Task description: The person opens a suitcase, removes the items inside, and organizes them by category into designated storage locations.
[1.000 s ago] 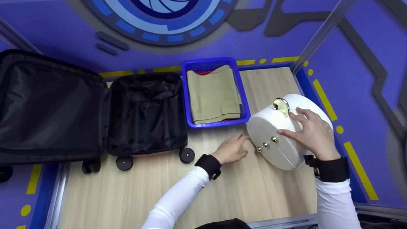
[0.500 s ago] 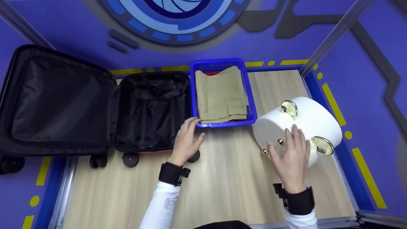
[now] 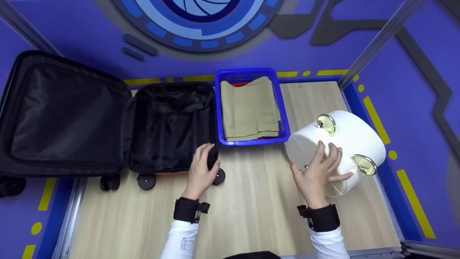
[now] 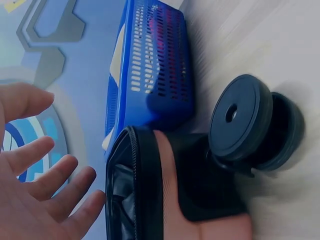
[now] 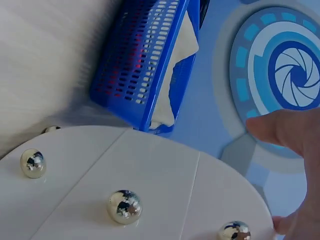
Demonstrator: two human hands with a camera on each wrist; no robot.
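On the right of the head view, a white rounded container lies on its side on the table. It has gold ear-shaped pieces; gold ball knobs stand out from its flat face in the right wrist view. My right hand is spread over its near left side, with fingertips right at the white surface. My left hand overlaps the near right corner of an opened black suitcase. Its fingers are loosely spread and nothing is between them. In the left wrist view the suitcase's wheel shows beyond the palm.
A blue basket with a folded khaki cloth and something red under it stands against the back wall, beside the suitcase. The suitcase's lid half lies open at the left. Purple panels close in the back and right sides.
My left hand has moved left from beside the container, passing the basket's near corner, to the suitcase. My right hand has slid left and nearer over the container. The view has shifted slightly.
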